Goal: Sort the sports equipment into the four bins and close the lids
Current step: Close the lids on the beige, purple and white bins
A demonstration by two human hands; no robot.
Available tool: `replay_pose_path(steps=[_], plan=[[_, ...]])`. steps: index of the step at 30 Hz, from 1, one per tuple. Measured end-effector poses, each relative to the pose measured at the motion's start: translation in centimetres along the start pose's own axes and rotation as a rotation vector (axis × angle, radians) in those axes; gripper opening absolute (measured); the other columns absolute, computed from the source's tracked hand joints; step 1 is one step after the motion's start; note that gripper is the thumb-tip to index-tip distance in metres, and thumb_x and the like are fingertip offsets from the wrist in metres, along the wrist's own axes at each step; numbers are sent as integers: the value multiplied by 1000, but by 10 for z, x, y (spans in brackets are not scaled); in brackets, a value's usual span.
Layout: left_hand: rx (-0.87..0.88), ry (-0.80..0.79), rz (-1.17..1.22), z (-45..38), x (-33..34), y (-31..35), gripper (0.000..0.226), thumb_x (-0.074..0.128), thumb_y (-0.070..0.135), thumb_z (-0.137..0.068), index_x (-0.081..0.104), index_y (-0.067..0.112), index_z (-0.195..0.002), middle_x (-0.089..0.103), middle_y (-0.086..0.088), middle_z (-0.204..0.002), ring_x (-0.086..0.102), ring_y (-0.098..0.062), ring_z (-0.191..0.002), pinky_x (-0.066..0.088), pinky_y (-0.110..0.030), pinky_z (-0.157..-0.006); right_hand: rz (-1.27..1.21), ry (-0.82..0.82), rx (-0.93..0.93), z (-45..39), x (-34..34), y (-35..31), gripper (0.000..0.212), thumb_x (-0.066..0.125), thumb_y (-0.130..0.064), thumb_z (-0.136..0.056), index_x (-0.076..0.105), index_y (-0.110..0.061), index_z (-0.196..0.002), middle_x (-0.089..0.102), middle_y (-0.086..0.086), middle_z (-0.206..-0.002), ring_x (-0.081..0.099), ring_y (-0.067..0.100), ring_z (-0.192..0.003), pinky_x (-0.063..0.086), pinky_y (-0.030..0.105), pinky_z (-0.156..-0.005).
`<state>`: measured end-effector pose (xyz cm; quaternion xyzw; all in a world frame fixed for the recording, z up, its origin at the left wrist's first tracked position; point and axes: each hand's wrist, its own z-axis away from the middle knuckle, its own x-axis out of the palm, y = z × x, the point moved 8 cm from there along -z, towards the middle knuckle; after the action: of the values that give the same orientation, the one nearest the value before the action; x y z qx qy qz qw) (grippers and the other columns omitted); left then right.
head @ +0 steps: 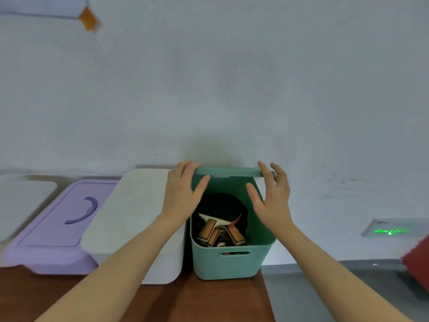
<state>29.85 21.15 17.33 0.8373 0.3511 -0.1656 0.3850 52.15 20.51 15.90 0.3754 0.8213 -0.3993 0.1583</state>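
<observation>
The green lid (228,171) is held level above the far rim of the green bin (232,263), gripped at its ends by the left hand (183,189) and the right hand (270,194), fingers over the top and thumbs beneath. Table tennis paddles (220,219) are seen stacked inside the uncovered bin, which is set at the right end of the wooden table (209,303). Touching its left side, a lidded white bin (139,228) is noted, then a lidded purple bin (58,228) and another white lid (23,201) further left; a red object (417,259) is cut off at the right edge.
</observation>
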Motion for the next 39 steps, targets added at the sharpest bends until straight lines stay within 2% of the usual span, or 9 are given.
replay_pose_path(steps=[3,10,13,19,24,29,32,35,39], plan=[[-10,5,38,32,2,0,45,47,51,-83,62,16,-108,58,1,-111,50,-18,-104,40,-28,-91,48,-34,22,31,-3,8,51,40,-57,-84,34,-40,-132,27,5,-143,30,25,-132,12,34,-108],[32,-100,-22,96,25,-15,42,59,46,-77,70,8,-91,64,0,-93,61,-16,-85,52,-38,-74,94,-161,64,91,10,36,50,44,-56,-83,58,-23,-118,37,8,-140,28,19,-125,14,34,-107],[12,-148,-76,112,38,-20,38,64,43,-74,71,7,-86,66,-1,-89,63,-19,-82,54,-43,-74,120,-243,79,106,19,50,52,45,-55,-81,63,-18,-112,46,10,-132,38,22,-124,14,33,-106],[-23,-178,-129,126,47,-21,40,57,47,-75,72,11,-85,67,2,-86,65,-23,-87,51,-44,-85,131,-333,114,110,23,63,52,51,-54,-79,63,-17,-114,51,9,-129,42,28,-127,14,39,-109],[-24,-129,-157,127,43,-20,27,84,28,-63,73,10,-82,69,0,-83,65,-29,-95,41,-34,-84,111,-325,123,111,22,61,40,66,-35,-82,65,-14,-116,51,13,-135,35,34,-133,10,38,-111],[9,-152,-168,127,41,-18,36,58,46,-75,72,14,-83,69,4,-84,63,-24,-94,44,-34,-84,115,-349,122,111,22,61,41,67,-28,-84,61,-15,-122,45,12,-141,26,34,-138,7,35,-114],[-3,-200,-172,128,43,-20,28,69,39,-73,72,13,-84,69,3,-86,65,-28,-94,49,-38,-82,142,-396,123,113,24,62,42,65,-28,-86,59,-16,-125,41,13,-143,23,34,-140,5,34,-115],[-3,-261,-200,128,48,-23,25,78,31,-69,71,14,-86,69,3,-87,64,-32,-97,50,-41,-81,214,-434,63,116,26,64,37,60,-25,-89,60,-15,-124,46,18,-139,35,40,-133,14,41,-113],[51,-274,-259,128,47,-18,28,86,23,-62,69,13,-83,67,3,-81,64,-35,-94,50,-39,-77,337,-425,-7,115,29,69,34,57,-25,-83,66,-12,-113,60,21,-122,58,44,-109,32,52,-104]])
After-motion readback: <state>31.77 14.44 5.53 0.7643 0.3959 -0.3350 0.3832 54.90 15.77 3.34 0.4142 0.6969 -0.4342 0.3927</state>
